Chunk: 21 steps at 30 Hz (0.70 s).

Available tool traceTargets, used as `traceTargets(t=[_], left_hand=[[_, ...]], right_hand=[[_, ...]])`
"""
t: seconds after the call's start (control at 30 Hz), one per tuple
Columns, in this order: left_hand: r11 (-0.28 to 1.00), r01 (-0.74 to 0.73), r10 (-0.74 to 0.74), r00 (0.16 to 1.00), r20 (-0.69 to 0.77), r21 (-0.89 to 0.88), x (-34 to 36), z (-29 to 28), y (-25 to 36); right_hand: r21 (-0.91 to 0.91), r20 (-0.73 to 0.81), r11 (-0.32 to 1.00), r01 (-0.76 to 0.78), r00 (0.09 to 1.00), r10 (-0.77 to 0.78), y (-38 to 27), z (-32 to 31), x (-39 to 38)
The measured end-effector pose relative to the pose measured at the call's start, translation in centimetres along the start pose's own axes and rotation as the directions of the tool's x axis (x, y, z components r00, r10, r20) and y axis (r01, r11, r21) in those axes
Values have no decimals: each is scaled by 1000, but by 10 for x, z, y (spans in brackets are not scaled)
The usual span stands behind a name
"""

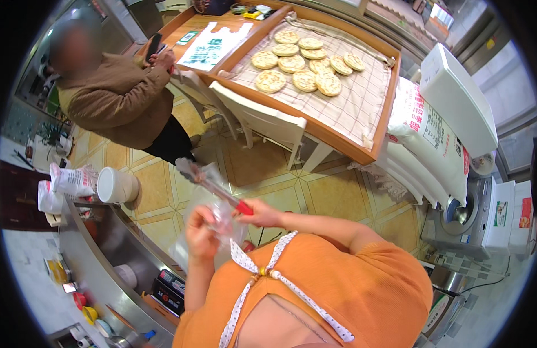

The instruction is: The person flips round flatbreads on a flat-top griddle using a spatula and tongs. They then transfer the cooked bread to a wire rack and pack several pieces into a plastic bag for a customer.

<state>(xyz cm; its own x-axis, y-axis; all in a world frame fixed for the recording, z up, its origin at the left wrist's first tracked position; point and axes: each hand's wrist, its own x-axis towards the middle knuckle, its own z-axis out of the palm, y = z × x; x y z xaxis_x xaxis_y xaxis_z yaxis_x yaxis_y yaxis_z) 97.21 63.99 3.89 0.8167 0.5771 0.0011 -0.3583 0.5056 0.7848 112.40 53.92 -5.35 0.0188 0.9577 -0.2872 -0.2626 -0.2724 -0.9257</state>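
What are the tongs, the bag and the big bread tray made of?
Tongs: probably metal, grey and shiny, with a red grip, maybe plastic or rubber.
Bag: likely thin plastic, see-through, crinkly and glossy.
Tray: looks like wood, brown and smooth, perhaps varnished.

Clear bag (226, 225): blurred, full outline not determinable. Tongs (217, 190): tips blurred. Standing person (115, 98): face obscured by blur. Orange top (361, 284): cut off at lower edge.

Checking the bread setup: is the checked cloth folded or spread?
Spread: the checked cloth lies across the wooden tray under flatbreads.
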Motion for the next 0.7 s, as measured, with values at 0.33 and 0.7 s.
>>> traceTargets(t=[0.33,0.7], left_hand=[[949,-284,309,922,234,-136,212,66,111],[753,-520,450,854,260,403,393,147,131]], right_hand=[[4,-600,943,332,755,-263,-65,-168,-90],[353,-714,920,-172,585,384,-41,-396,-151]])
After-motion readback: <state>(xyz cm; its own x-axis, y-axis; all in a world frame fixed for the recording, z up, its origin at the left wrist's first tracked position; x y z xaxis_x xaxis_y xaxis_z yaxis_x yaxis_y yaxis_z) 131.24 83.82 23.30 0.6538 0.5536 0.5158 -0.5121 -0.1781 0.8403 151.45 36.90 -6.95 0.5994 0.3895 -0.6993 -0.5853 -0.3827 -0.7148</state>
